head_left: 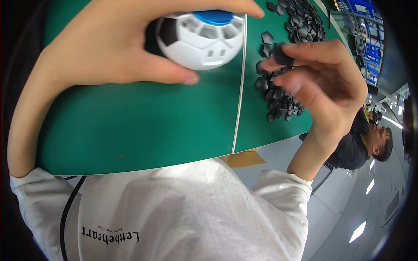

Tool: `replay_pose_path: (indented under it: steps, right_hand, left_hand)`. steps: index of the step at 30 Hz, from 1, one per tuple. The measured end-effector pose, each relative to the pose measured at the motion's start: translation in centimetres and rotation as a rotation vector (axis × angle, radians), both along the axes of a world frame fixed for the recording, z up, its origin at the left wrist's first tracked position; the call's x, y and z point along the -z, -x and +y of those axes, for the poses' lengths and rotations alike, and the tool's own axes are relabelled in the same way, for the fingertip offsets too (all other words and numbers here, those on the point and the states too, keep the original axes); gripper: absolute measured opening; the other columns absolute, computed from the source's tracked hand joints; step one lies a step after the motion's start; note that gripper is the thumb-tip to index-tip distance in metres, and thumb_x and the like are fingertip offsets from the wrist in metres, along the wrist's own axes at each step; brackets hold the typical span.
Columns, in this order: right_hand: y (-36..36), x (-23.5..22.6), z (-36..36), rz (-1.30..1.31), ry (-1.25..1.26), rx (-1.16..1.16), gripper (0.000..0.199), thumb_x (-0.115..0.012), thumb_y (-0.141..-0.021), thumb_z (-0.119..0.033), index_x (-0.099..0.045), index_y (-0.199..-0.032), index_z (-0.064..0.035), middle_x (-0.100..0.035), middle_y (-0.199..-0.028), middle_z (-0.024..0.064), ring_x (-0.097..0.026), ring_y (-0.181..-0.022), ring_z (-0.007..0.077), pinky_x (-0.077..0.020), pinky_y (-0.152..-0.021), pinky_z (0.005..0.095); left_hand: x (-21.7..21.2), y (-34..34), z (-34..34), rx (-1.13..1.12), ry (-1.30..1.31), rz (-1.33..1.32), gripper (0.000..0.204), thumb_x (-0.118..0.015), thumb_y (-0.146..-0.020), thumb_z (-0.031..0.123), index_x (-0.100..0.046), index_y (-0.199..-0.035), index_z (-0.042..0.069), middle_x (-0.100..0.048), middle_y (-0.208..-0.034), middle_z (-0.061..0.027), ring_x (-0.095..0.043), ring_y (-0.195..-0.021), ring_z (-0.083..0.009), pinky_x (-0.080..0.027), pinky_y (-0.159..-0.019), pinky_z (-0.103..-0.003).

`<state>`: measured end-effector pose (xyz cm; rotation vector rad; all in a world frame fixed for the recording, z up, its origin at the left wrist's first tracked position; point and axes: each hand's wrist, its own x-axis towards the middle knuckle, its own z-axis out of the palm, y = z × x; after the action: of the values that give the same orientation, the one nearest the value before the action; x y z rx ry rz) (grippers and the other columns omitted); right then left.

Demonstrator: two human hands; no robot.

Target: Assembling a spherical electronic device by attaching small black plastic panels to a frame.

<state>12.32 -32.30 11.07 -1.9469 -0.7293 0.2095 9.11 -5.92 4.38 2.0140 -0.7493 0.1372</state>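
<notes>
My left hand (109, 48) curves around a white domed ball shell (198, 52), thumb on the near side and fingers along the far side. The shell has soccer-ball seams, a blue round centre (213, 17), slots around it and a black pentagon patch (169, 32) on its left. Two small rectangular openings show on its near face. To the right, my right hand (328, 82) pinches a small black pentagon piece (282, 55) between its fingers, slightly blurred. That hand is just above a pile of loose black pentagon pieces (278, 102).
Another heap of black pieces (302, 24) lies farther back on the green table (143, 126). A white strip (238, 108) runs across the tabletop. Below its near edge shows a cardboard box (244, 158). A person in black (352, 148) is at the far right, near blue racks (368, 39).
</notes>
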Motion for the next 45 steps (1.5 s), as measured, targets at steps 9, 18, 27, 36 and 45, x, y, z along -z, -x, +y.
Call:
replay_pose_path:
  steps: [9,18,27,36,45]
  right_hand:
    - [1.1,0.1,2.4,-0.204,-0.041,-0.241,0.028,-0.079,-0.063,0.008,-0.07,-0.089,0.0041,-0.073,-0.083,0.0114,-0.059,-0.058,0.0135,-0.0463,-0.058,0.0211]
    - [-0.4,2.2,3.8,-0.39,-0.115,-0.338,0.031,-0.079,-0.062,0.007,-0.069,-0.09,0.0019,-0.067,-0.081,0.0068,-0.051,-0.064,0.0113,-0.0441,-0.063,0.0206]
    - [0.6,0.8,4.1,0.059,-0.019,-0.271,0.04,-0.078,-0.059,0.007,-0.066,-0.096,-0.0003,-0.061,-0.085,0.004,-0.046,-0.068,0.0107,-0.0415,-0.065,0.0194]
    - [1.0,0.9,4.4,0.125,-0.02,-0.291,0.043,-0.077,-0.058,0.007,-0.065,-0.099,-0.0007,-0.061,-0.086,0.0035,-0.045,-0.067,0.0101,-0.0405,-0.065,0.0184]
    - [0.6,-1.2,6.0,0.273,0.146,-0.291,0.014,-0.07,-0.08,-0.003,-0.066,-0.093,0.0006,-0.066,-0.095,0.0081,-0.057,-0.078,0.0164,-0.0449,-0.069,0.0227]
  left_hand:
    - [0.3,-0.5,-1.4,0.105,0.166,0.085,0.066,-0.082,-0.073,0.018,-0.06,-0.134,0.005,-0.066,-0.122,-0.0157,-0.062,-0.113,-0.0342,-0.034,-0.112,-0.061]
    - [-0.1,0.5,-1.2,0.065,0.153,0.186,0.058,-0.079,-0.072,0.012,-0.063,-0.127,0.006,-0.066,-0.118,-0.0155,-0.062,-0.105,-0.0308,-0.043,-0.1,-0.049]
    - [-1.8,2.8,-1.4,-0.103,0.049,0.205,0.045,-0.077,-0.067,0.009,-0.069,-0.112,0.007,-0.069,-0.101,-0.0127,-0.064,-0.083,-0.0226,-0.052,-0.079,-0.034]
    - [-6.1,3.0,-2.0,-0.111,0.009,0.577,0.066,-0.073,-0.055,0.002,-0.065,-0.12,-0.002,-0.067,-0.11,-0.0109,-0.062,-0.097,-0.0218,-0.049,-0.092,-0.03]
    - [-7.0,3.4,-2.0,-0.251,-0.071,0.403,0.067,-0.077,-0.053,0.003,-0.064,-0.118,-0.001,-0.067,-0.109,-0.0108,-0.063,-0.097,-0.0231,-0.049,-0.092,-0.031]
